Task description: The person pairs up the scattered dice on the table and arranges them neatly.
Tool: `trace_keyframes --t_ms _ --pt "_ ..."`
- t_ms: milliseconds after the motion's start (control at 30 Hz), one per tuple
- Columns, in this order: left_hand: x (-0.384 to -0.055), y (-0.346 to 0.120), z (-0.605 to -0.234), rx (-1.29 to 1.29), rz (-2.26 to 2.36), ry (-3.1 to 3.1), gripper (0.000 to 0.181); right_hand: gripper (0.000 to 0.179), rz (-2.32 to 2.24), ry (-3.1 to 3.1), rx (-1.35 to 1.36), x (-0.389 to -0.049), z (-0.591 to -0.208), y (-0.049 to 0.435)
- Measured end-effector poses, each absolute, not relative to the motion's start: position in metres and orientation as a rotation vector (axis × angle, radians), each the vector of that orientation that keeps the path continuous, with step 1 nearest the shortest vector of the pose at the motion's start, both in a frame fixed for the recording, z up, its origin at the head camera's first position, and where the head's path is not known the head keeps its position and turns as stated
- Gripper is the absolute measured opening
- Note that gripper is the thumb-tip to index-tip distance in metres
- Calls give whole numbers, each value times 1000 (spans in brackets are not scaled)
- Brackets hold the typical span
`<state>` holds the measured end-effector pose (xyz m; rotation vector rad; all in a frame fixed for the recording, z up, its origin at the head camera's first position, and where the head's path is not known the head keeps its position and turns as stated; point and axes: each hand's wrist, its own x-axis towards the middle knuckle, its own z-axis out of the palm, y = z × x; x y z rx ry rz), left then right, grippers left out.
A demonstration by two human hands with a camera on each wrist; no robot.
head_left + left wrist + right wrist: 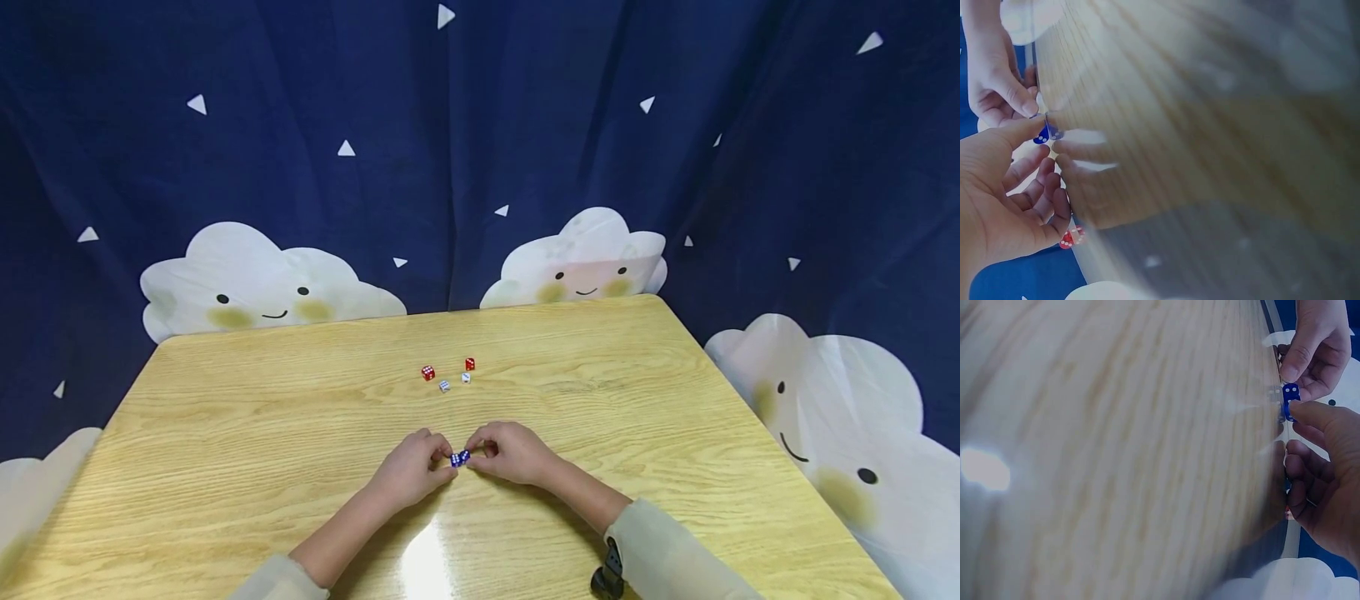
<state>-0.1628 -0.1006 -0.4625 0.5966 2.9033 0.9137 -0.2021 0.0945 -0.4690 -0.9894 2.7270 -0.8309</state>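
Two dark blue dice with white pips sit side by side on the wooden table between the hands in the head view. My left hand (415, 467) pinches the left blue die (454, 460) between thumb and index finger. From the other side, my right hand (512, 452) pinches the right blue die (465, 457) the same way. In the left wrist view, the left thumb and index finger frame a blue die (1040, 135) low at the tabletop. The right wrist view shows blue die faces (1290, 392) between both hands' fingertips.
Beyond the hands lie a red die (428, 373), another red die (470, 364), a white die (445, 387) and a second white die (466, 378). A dark blue curtain (517, 100) with clouds hangs behind the wooden table (262, 400).
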Motion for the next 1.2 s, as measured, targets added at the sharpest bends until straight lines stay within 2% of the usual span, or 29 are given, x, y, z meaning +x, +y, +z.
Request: trace_keyframes --t_ms 367,833,1200 --pt "-164 -110 -456 501 1031 2857 25 17 -814 2734 -976 -203 -470 95" --pt "-187 -116 -443 263 1059 2956 23 19 -816 2715 -967 -202 -468 95" --pt "-203 -117 -449 123 1111 2950 24 19 -818 2707 -942 -201 -467 93"
